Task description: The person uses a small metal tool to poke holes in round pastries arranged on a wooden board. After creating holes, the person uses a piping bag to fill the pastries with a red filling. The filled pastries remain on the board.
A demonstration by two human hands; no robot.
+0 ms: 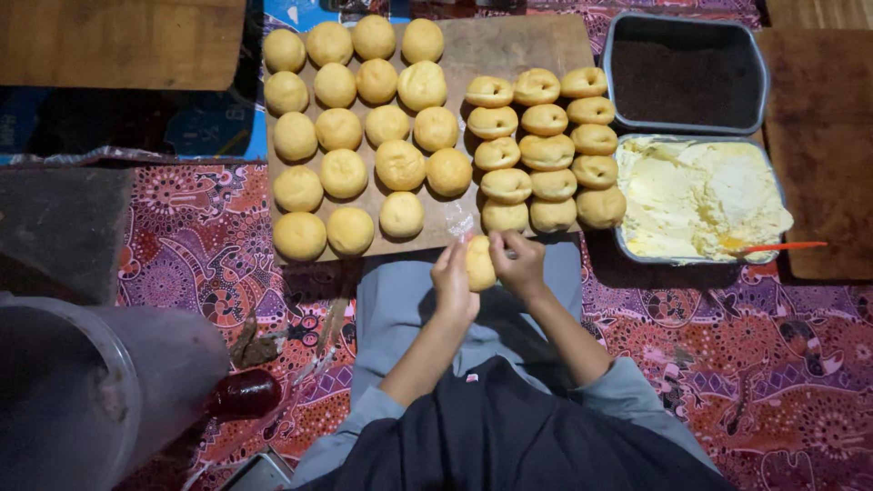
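Observation:
My left hand [452, 282] grips a round golden bun [479, 264] upright, just off the near edge of a wooden board [527, 45]. My right hand [520, 264] presses against the bun's right side with a small thin tool [509, 254], mostly hidden by the fingers. On the board, whole round buns [344, 173] fill the left half in rows. Buns with a slit along the side [546, 152] are stacked on the right half.
A tray of pale yellow cream [700, 195] with an orange-handled utensil [782, 246] lies right of the board. Behind it is a tray of dark brown crumbs [687, 77]. A grey bucket [100, 391] and a small dark red bottle [244, 395] are at my left on the patterned cloth.

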